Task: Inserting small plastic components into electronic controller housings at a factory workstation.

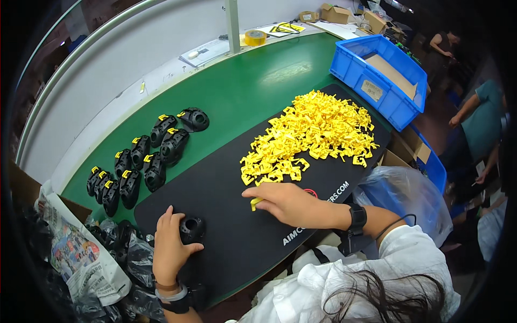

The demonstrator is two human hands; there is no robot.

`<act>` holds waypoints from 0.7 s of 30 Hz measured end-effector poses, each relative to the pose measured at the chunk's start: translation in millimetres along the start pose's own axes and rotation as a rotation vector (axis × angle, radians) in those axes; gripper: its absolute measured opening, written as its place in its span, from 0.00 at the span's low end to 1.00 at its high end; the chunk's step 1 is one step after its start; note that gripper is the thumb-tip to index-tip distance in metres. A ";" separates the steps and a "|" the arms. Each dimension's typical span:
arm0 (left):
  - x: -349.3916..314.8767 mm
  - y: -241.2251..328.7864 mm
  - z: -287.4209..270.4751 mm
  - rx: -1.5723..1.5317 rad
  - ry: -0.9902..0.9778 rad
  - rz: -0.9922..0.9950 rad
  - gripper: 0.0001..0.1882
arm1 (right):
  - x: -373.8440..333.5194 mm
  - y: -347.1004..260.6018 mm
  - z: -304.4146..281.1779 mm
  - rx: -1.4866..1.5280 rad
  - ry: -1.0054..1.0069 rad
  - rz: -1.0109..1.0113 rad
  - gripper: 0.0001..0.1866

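My left hand rests on the black mat, its fingers and thumb around a black plastic housing with a round opening on top. Between the thumb and fingers of my right hand is a small yellow plastic clip, held above the mat. Just beyond that hand spreads a large heap of the same yellow clips. Several black housings, each with a yellow piece on it, stand in a loose group on the green table at the left, one of them a front housing.
A blue crate with cardboard inside stands at the table's far right. Clear plastic bagging bulges by the right edge. Black plastic bags and a printed sack lie at the lower left. Yellow tape sits at the back. Other people are at the right.
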State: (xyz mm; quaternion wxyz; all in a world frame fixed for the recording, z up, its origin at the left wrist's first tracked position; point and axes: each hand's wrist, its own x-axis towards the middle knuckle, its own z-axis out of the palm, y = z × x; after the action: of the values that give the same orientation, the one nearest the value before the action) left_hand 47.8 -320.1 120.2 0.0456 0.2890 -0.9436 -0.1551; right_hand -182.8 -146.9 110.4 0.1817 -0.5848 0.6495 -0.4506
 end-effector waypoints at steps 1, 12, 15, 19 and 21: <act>1.8 0.9 -4.0 0.001 -0.037 -0.022 0.43 | 0.2 -3.4 3.5 0.060 0.020 0.021 0.07; -28.6 29.5 -25.4 -0.196 0.431 -0.061 0.34 | -8.1 2.3 -23.1 -0.119 0.028 0.103 0.07; -94.8 41.2 -32.1 0.000 0.311 -0.273 0.38 | -18.3 -6.3 -24.8 -0.166 0.002 0.108 0.07; -111.8 45.2 -6.4 -0.287 0.098 -0.853 0.32 | -23.6 -6.4 -16.9 -0.170 -0.034 0.086 0.07; -99.5 44.7 13.6 -0.092 0.245 -0.775 0.25 | -15.1 -9.6 -6.6 -0.170 -0.083 0.035 0.08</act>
State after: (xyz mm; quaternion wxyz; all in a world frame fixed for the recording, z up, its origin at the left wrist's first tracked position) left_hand 104.1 -225.6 121.9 0.1085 0.6371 -0.7445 -0.1674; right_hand -178.4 -129.6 117.2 0.1662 -0.6049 0.6874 -0.3659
